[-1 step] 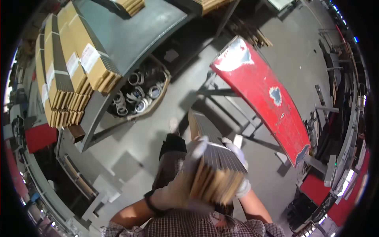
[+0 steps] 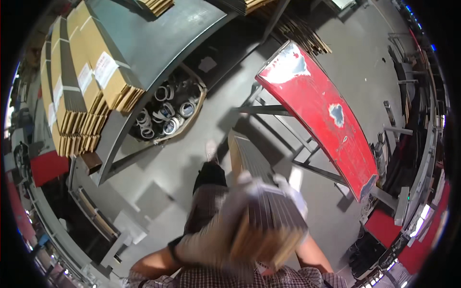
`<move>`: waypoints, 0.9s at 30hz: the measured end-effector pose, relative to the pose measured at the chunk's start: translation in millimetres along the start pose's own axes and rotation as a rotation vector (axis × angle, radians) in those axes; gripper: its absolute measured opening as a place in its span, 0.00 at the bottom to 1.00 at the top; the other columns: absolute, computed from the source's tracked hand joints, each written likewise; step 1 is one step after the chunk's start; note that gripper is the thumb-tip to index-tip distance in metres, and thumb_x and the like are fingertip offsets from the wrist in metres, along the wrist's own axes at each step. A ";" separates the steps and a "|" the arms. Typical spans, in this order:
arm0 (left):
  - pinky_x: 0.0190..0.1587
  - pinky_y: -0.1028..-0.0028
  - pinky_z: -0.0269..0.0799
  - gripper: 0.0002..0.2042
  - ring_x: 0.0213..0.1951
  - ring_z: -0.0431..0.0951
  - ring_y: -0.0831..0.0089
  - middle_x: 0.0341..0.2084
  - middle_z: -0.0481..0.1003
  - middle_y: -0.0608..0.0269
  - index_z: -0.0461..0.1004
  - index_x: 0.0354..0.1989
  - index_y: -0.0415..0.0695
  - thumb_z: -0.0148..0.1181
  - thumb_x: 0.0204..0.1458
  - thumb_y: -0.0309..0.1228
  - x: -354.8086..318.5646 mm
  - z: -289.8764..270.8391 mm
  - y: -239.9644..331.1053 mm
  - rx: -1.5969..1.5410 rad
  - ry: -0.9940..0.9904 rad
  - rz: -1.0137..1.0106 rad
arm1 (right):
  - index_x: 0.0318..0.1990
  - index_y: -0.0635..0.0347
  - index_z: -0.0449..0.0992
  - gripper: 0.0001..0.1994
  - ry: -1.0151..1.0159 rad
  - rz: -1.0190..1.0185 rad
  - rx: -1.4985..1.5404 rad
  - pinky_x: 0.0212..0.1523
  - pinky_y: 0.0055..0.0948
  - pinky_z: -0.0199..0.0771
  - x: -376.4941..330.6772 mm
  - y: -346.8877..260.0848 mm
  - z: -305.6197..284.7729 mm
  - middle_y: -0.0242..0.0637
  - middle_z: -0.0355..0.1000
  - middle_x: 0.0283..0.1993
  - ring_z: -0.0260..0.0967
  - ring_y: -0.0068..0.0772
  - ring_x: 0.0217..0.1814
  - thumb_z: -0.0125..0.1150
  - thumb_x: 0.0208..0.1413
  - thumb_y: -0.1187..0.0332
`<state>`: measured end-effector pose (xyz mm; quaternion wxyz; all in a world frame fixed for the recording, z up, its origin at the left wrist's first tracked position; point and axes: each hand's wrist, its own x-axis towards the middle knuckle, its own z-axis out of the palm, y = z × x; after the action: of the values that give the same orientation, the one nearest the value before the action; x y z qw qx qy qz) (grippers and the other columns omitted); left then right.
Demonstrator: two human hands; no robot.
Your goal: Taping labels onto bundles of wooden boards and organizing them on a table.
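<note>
I hold a thick stack of flattened cardboard sheets [image 2: 271,218] close to my chest, its ribbed edges facing up. My left hand [image 2: 235,216], in a white glove and blurred, grips the stack's left side. On the far right corner of the stack, my right hand [image 2: 294,193] wears a white glove too. The stack's far end [image 2: 245,153] points toward the floor ahead. My dark trouser leg and shoe [image 2: 210,151] show below it.
A worn red tabletop [image 2: 317,110] on a metal frame stands to the right. At the left, a grey table [image 2: 153,43] carries bundles of flat cardboard [image 2: 81,91]. Under it sits a box of tape rolls [image 2: 168,113]. The floor is grey concrete [image 2: 158,168].
</note>
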<state>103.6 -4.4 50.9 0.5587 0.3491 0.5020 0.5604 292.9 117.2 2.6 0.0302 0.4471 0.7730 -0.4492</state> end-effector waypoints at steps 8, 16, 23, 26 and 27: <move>0.66 0.50 0.62 0.27 0.59 0.71 0.50 0.52 0.73 0.53 0.66 0.53 0.47 0.73 0.44 0.28 35.9 -33.1 -91.6 0.349 -0.028 0.254 | 0.56 0.61 0.71 0.17 0.012 0.148 0.817 0.56 0.32 0.74 19.1 85.7 81.8 0.48 0.71 0.61 0.73 0.38 0.56 0.59 0.59 0.75; 0.72 0.49 0.52 0.33 0.66 0.66 0.53 0.60 0.69 0.53 0.65 0.61 0.44 0.74 0.47 0.32 44.2 -57.0 -124.3 0.182 -0.022 0.239 | 0.47 0.59 0.75 0.11 -0.093 0.155 0.522 0.41 0.32 0.77 57.6 107.2 97.3 0.43 0.77 0.45 0.75 0.36 0.41 0.62 0.58 0.69; 0.73 0.50 0.47 0.35 0.68 0.62 0.50 0.62 0.68 0.53 0.66 0.61 0.48 0.77 0.43 0.37 40.6 -54.3 -153.9 0.255 -0.057 0.220 | 0.54 0.56 0.72 0.11 -0.326 0.303 1.778 0.57 0.25 0.68 81.4 121.4 122.0 0.27 0.70 0.49 0.67 0.22 0.51 0.49 0.71 0.63; 0.74 0.55 0.49 0.50 0.70 0.58 0.51 0.65 0.65 0.50 0.61 0.68 0.45 0.81 0.30 0.33 104.4 -48.3 -78.4 0.229 -0.236 0.199 | 0.63 0.59 0.67 0.20 0.121 0.305 1.340 0.63 0.27 0.66 62.4 112.8 44.6 0.33 0.68 0.56 0.65 0.25 0.58 0.52 0.69 0.60; 0.73 0.56 0.50 0.55 0.69 0.60 0.51 0.65 0.65 0.48 0.58 0.70 0.44 0.81 0.26 0.34 108.7 -23.9 -31.7 0.069 -0.186 0.228 | 0.64 0.60 0.66 0.22 0.280 0.218 1.149 0.64 0.28 0.65 44.1 115.7 15.4 0.35 0.67 0.59 0.65 0.27 0.60 0.54 0.68 0.60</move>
<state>75.3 93.6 -3.7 0.5235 0.4731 0.4240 0.5677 344.2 158.2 -103.6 -0.2724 0.5235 0.3528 -0.7262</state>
